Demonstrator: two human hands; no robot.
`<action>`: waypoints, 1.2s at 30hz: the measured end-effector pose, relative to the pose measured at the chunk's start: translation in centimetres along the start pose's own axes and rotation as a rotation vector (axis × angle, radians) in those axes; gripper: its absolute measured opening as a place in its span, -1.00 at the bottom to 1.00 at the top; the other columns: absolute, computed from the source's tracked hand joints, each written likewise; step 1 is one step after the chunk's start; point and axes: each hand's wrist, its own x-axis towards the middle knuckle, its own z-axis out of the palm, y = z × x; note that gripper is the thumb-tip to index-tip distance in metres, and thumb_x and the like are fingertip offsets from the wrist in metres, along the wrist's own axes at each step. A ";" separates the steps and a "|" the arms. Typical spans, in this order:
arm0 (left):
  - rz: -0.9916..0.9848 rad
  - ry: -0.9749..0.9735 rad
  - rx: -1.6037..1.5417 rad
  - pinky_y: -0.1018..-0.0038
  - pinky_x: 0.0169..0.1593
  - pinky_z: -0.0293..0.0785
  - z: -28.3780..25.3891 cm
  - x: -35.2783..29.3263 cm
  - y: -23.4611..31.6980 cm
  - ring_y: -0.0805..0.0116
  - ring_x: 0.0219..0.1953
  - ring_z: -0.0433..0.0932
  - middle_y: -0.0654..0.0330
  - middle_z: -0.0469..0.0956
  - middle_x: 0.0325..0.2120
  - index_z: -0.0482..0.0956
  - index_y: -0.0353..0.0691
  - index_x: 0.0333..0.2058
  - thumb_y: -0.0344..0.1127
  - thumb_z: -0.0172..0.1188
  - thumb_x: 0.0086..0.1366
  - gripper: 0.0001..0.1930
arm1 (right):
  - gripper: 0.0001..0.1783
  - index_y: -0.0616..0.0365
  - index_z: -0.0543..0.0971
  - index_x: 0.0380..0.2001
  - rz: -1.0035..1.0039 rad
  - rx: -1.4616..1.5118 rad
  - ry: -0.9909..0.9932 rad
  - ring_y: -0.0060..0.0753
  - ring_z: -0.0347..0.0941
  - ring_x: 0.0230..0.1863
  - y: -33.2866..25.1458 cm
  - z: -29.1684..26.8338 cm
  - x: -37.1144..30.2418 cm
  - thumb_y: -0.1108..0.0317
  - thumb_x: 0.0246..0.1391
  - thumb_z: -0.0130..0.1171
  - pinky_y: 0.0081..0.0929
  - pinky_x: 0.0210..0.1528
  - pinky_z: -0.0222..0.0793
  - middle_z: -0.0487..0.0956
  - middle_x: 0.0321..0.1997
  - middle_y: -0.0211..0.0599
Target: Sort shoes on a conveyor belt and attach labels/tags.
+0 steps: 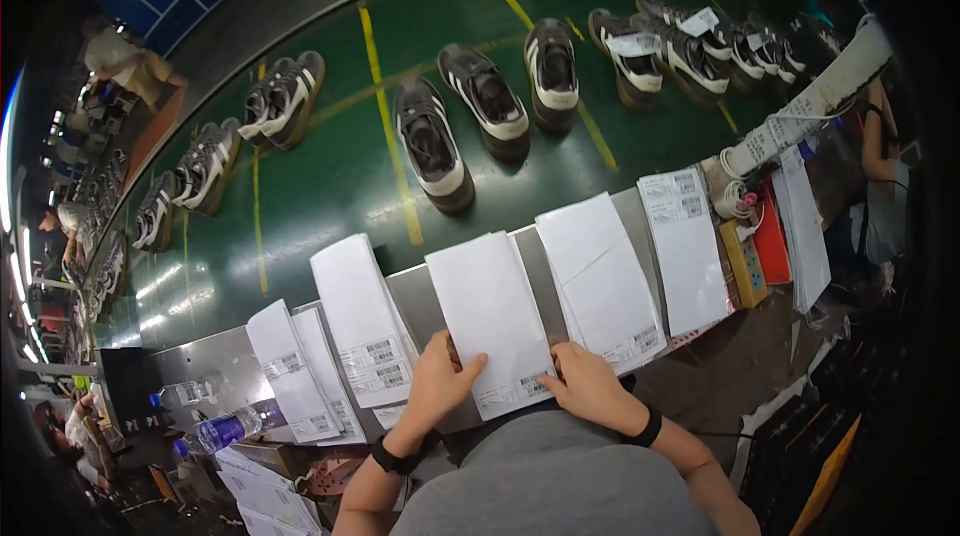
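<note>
Paper stack (490,326): where does it lie in the head view?

Right in front of my body, at the near edge of the table (310,196), between a left-hand stack (355,321) and a right-hand stack (600,281).

And your hands?

Both clamped on it. My left hand (442,381) grips the left edge, thumb laid on the top sheet; my right hand (585,384) pinches near the lower right corner, beside the printed labels (517,392). I can't tell how many sheets I have between my fingers.

Which step is this?

Handling the sheets, I'd judge, perhaps squaring or parting them. The dark shoes (430,151) sit farther back on the table, apart from my hands.

What does the next move call for?

Even pressure from both thumbs, I'd say; a slack side could let the sheets fan out.
</note>
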 end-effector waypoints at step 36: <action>0.106 0.465 -0.378 0.20 -0.23 0.52 1.2 0.1 5.8 -0.10 -0.33 0.65 -0.27 0.60 -0.41 0.49 -0.53 -0.23 -0.26 0.19 0.27 -0.66 | -0.86 0.25 0.68 -0.42 -0.231 -0.105 0.507 -0.09 0.49 -0.54 -2.7 -3.7 2.4 0.42 -0.08 0.35 -0.27 -0.46 0.39 0.56 -0.57 -0.13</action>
